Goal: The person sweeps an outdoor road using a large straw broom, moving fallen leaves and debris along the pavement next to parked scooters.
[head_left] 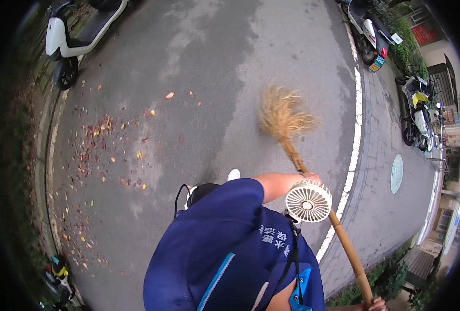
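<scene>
A long broom with a bamboo handle (350,251) slants across the right side of the head view. Its straw head (283,115) rests on the grey road ahead of me. My left hand (312,178) is closed around the handle's lower part, partly hidden behind a round white fan (307,203) in front of my chest. Near the lower right edge, my right hand (378,305) grips the upper end of the handle; part of it is cut off by the picture's rim. Scattered fallen leaves (101,133) lie to the left, apart from the straw.
A white scooter (77,49) stands at the far left by the curb (47,171). Another scooter (367,36) and a motorbike (419,114) are parked on the right. A white line (355,129) separates the road from paving with a round manhole cover (397,173).
</scene>
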The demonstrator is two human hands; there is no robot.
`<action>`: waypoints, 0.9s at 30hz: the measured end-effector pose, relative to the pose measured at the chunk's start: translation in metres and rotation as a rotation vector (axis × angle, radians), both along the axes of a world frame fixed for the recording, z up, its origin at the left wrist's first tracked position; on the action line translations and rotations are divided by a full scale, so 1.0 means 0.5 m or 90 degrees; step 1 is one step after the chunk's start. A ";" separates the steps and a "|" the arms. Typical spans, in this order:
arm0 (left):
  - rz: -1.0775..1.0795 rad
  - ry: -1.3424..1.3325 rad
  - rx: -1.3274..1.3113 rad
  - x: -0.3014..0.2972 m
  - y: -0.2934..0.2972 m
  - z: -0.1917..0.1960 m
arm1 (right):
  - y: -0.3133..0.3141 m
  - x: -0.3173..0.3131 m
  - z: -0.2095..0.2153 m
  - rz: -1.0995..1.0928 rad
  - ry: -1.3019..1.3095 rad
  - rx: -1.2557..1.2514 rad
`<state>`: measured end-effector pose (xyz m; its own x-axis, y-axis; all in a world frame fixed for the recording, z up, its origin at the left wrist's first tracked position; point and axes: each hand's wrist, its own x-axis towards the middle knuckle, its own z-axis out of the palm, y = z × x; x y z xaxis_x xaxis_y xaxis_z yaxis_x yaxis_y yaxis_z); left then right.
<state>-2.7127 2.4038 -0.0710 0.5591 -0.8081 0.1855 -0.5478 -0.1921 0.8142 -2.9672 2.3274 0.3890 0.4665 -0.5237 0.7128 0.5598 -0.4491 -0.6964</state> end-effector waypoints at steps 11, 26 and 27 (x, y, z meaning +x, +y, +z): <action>0.573 0.060 0.166 -0.630 0.771 -0.106 | 0.252 -0.010 -0.264 0.477 0.174 0.224; 0.474 -0.019 0.118 -1.002 0.466 0.127 | -0.222 -0.632 -0.107 0.492 0.106 0.262; 0.433 -0.073 0.067 -1.008 0.384 0.138 | -0.193 -0.696 -0.049 0.203 0.050 0.128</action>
